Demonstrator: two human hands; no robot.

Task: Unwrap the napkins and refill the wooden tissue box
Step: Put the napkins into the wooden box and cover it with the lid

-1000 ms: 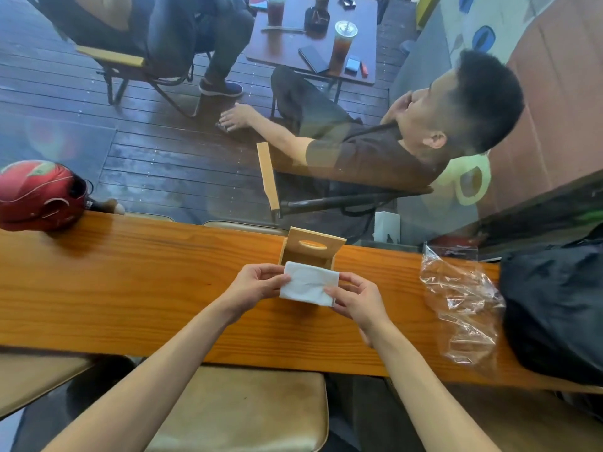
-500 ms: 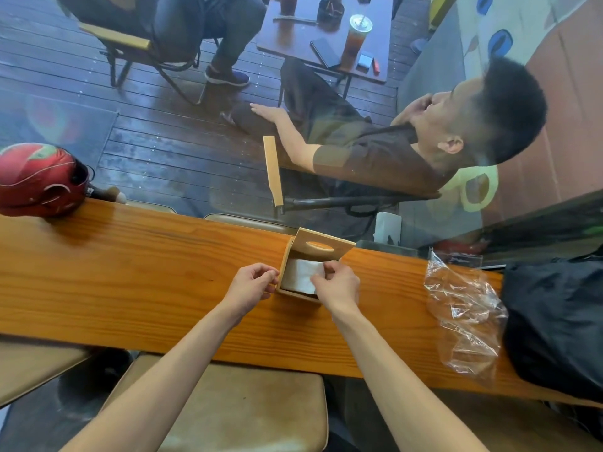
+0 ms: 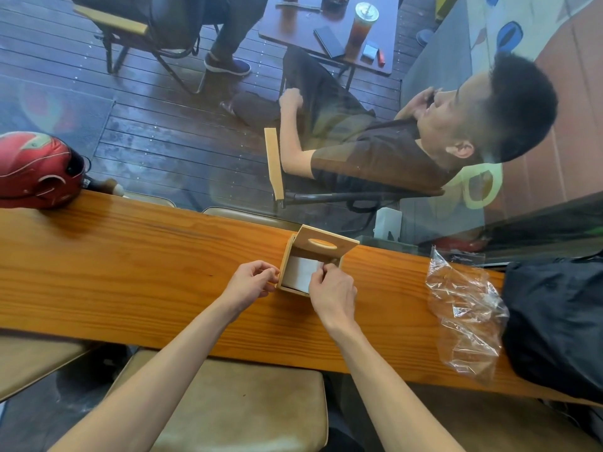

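I am sitting at the wooden surface with the box standing open in front of me, its slotted lid tilted up at the back. The white napkins are lying inside the box. My right hand is reaching over the box's near right corner, its fingers curled and pinching the right edge of the napkins. My left hand is resting just beside the box's left wall, fingers curled in and holding nothing, the fingertips touching or nearly touching the wood. The clear wrapper is lying crumpled on the surface to the right, well apart from the box, next to a black bag. A red helmet is sitting at the far left end.
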